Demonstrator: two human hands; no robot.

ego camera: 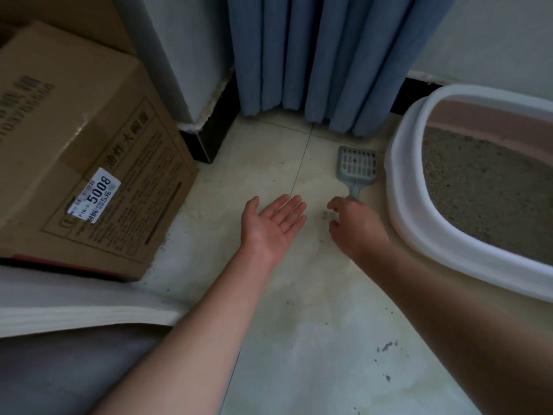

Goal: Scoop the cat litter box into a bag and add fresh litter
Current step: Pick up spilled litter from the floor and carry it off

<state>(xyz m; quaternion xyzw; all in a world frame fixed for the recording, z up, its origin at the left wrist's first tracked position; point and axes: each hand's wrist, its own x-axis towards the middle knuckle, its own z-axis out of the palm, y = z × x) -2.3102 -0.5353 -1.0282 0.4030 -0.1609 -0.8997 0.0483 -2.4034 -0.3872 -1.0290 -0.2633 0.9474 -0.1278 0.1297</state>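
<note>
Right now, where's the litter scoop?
Head view, right of centre: the grey scoop lies on the floor beside the litter box's white rim, below the blue curtain, its handle pointing to the right hand.

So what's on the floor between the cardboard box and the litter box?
Head view: a grey scoop beside the litter box, plus the left hand and right hand over pale tile.

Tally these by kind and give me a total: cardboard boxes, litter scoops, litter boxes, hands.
Cardboard box: 1
Litter scoop: 1
Litter box: 1
Hands: 2, the left hand and the right hand
Total: 5
</note>
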